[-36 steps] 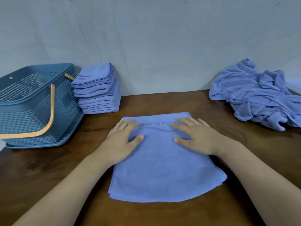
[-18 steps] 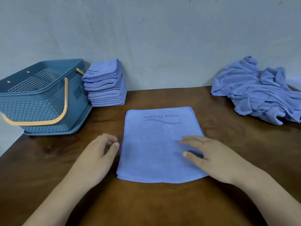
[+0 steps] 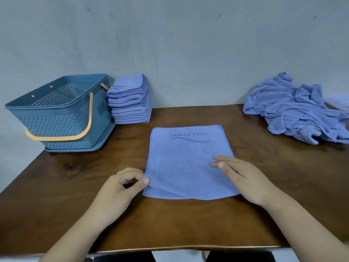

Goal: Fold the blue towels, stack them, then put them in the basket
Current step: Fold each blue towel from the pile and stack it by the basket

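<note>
A half-folded blue towel (image 3: 185,159) with "YOGA FITNESS" lettering lies flat in the middle of the brown table (image 3: 283,195). My left hand (image 3: 122,188) pinches its near left corner between thumb and curled fingers. My right hand (image 3: 243,176) rests flat on the towel's near right part, fingers straight. A stack of folded blue towels (image 3: 130,100) stands at the back left against the wall. Next to it stands a blue plastic basket (image 3: 62,114) with an orange handle. A heap of unfolded blue towels (image 3: 294,108) lies at the back right.
The grey wall (image 3: 179,53) closes off the table's far edge. The basket sits at the table's left corner, partly overhanging. The table's near edge runs across the bottom of the view. Something white (image 3: 340,101) shows behind the heap.
Both hands slid from the towel's far part toward me. The left hand left the cloth, then took its near left corner; the right hand settled on the near right part.
</note>
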